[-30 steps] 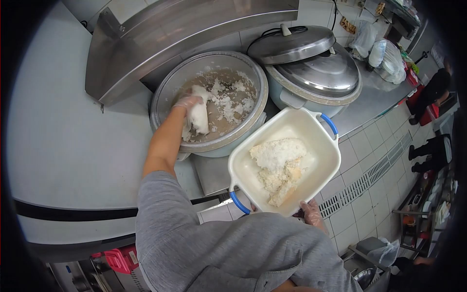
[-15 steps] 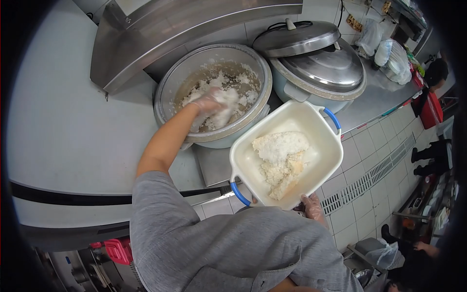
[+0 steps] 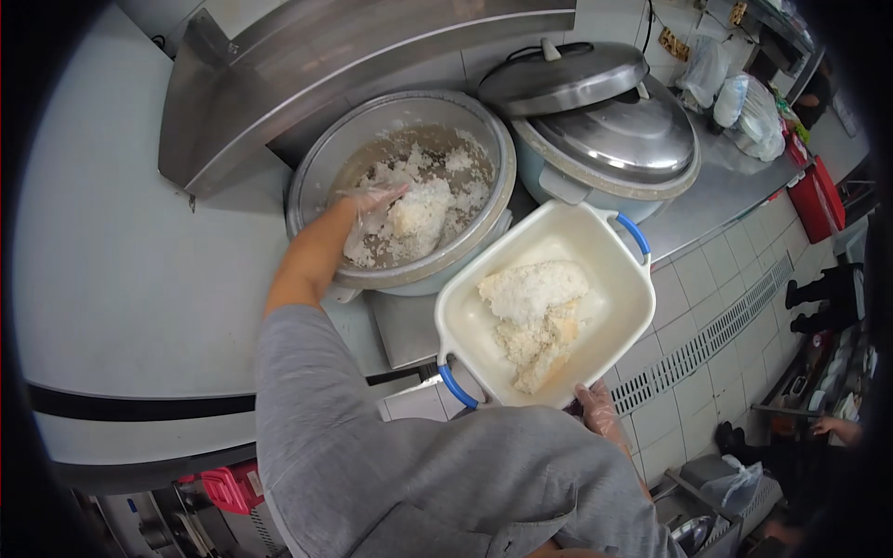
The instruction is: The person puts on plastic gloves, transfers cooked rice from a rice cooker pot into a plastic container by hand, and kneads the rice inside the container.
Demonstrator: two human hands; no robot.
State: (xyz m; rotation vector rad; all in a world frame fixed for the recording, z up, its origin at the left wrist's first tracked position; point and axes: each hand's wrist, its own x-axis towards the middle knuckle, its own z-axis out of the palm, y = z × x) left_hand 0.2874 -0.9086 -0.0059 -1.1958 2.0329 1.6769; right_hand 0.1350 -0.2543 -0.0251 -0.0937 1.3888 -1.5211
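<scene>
In a clear plastic glove, my left hand (image 3: 374, 200) reaches into the rice cooker pot (image 3: 321, 153). Its fingers are stretched out beside a mound of cooked rice (image 3: 419, 219), with more rice scattered over the pot's bottom. My right hand (image 3: 601, 409), also gloved, grips the near right corner of a white tub (image 3: 614, 325) with blue handles. The tub is tilted against my front, close to the pot. Inside it lie clumps of white and yellowish rice (image 3: 535, 298).
A second rice cooker (image 3: 614, 139) stands to the right with a loose metal lid (image 3: 567, 79) on top. Plastic bags (image 3: 749, 116) sit farther along the steel counter (image 3: 716, 186). A floor drain (image 3: 698, 335) runs at right, where other people's legs show.
My left hand has shifted left in the pot, its fingers now straighter beside the rice mound. My right hand still holds the tub.
</scene>
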